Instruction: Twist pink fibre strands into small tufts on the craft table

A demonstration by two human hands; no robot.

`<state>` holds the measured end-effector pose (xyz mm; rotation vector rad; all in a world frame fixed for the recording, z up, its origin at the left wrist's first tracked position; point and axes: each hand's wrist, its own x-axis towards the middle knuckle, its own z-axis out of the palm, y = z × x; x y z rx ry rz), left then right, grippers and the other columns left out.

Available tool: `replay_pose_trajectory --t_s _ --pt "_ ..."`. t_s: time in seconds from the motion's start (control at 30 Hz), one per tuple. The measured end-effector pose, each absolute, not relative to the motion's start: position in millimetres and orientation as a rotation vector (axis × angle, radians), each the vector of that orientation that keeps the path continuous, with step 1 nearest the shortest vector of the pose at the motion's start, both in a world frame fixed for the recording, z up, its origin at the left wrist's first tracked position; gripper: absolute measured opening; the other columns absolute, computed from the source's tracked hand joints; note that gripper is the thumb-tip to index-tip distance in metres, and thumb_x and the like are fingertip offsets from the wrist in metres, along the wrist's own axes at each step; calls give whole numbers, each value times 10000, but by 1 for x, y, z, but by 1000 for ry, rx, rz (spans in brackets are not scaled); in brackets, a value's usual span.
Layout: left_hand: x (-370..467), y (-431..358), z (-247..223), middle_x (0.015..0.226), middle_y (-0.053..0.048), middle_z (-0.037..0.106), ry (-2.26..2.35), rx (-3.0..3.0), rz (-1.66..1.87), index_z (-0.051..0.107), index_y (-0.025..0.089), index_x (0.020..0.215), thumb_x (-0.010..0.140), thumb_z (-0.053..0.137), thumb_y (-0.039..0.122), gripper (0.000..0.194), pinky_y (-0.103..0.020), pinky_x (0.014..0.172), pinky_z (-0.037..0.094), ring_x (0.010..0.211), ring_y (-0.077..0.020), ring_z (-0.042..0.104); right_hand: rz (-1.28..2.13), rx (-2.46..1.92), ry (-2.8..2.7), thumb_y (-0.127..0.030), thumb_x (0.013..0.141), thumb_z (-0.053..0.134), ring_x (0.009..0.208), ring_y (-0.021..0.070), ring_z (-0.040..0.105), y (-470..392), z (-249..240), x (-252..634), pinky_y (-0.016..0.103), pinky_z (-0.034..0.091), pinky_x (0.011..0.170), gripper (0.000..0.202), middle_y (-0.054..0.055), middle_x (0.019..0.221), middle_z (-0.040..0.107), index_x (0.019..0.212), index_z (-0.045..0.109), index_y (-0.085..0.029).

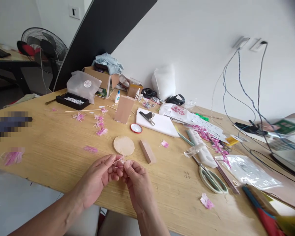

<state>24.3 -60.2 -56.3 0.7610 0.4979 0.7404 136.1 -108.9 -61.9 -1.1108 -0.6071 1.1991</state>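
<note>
A small bundle of thin white and pink strands (pixel 121 160) is held between my two hands above the table's front edge. My right hand (pixel 137 177) pinches its base between thumb and fingers. My left hand (pixel 102 172) is closed at the other side, with curled fingers against the strands; its exact grip is partly hidden. Just beyond my fingers lie a round wooden disc (pixel 124 145) and a wooden block (pixel 147 151). A loose pink fringed tuft (pixel 90 149) lies to the left of the disc.
Several pink fringed tufts (pixel 99 121) lie farther back. Scissors (pixel 212 180) and a pink-white scrap (pixel 206 201) are at the right. An upright wooden board (pixel 124 109), a red-rimmed lid (pixel 136 128), a clip (pixel 147 117) on white sheets and a black tray (pixel 72 102) stand behind.
</note>
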Motion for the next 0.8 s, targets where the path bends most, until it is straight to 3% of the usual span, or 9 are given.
replay_pose_trajectory --t_s 0.2,0.53,0.7,0.8 --pt "27 -60 -55 724 -20 586 562 897 711 613 157 891 793 583 406 270 -199 551 391 628 -107 514 1008 -1251 -704 -344 722 589 491 106 413 -108 -58 135 245 322 527 229 -45 497 485 581 493 -190" --pt "26 -44 -57 449 40 460 856 1447 690 535 170 558 759 555 364 280 -198 366 261 386 -92 392 753 -1482 -831 -314 702 576 549 122 393 -107 -66 148 253 314 537 174 -36 552 459 604 523 -180" --pt "19 -37 -61 480 30 466 871 1650 731 606 194 497 700 631 242 210 -239 498 320 494 -130 419 732 -1476 -790 -325 703 576 528 111 336 -110 -62 158 245 276 518 205 -51 536 391 577 494 -186" --pt "17 -35 -65 685 -19 557 836 1914 837 710 235 658 687 664 241 55 -285 657 355 688 -190 477 766 -1452 -779 -350 718 561 524 105 323 -113 -62 159 239 274 520 242 -56 529 377 562 470 -188"
